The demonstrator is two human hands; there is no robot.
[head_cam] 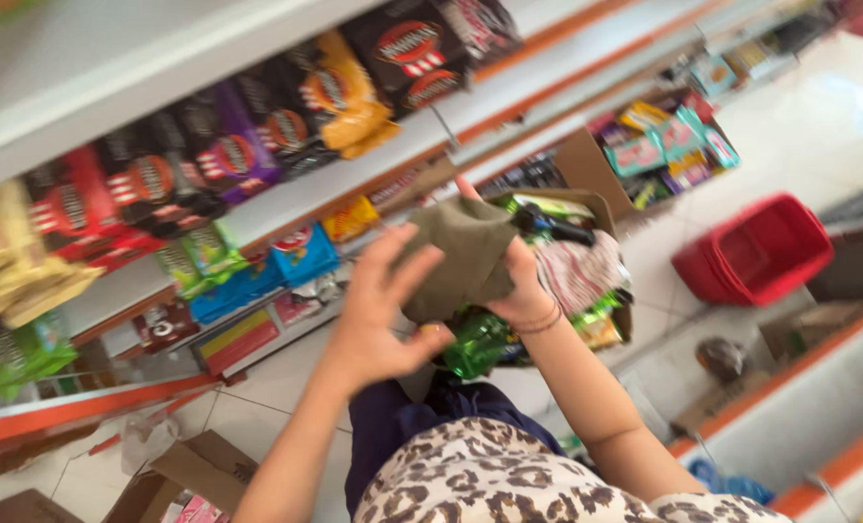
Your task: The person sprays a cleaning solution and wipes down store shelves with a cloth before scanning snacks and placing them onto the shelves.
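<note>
- Head view, tilted and blurry: left hand (378, 320) has fingers spread, palm open, fingertips touching the near edge of an olive-brown cloth (460, 257).
- Right hand (518, 281) grips the far side of the cloth, fingers curled into the fabric; a thin bracelet sits on the wrist.
- Cloth is bunched between both hands, held up in the air over an open cardboard box (601, 208).
- Just below the fingers: shiny green packets (475, 344) in the box, partly hidden by the cloth.
- Beyond the right fingers: a striped reddish-white cloth (581, 271) and a dark object, too blurred to tell, also in the box.
- Left of the left fingers: shelves (286, 199) with snack bags in black, purple, red, orange, blue and green.
- Further past the box: a second cardboard box with colourful packs (668, 145) on the floor.
- Right of the right hand, well apart: red plastic basket (756, 247) on pale floor tiles.
- Below the hands: leopard-print clothing (509, 479) and dark blue fabric.
- Bottom left corner: another open carton (184, 475).
</note>
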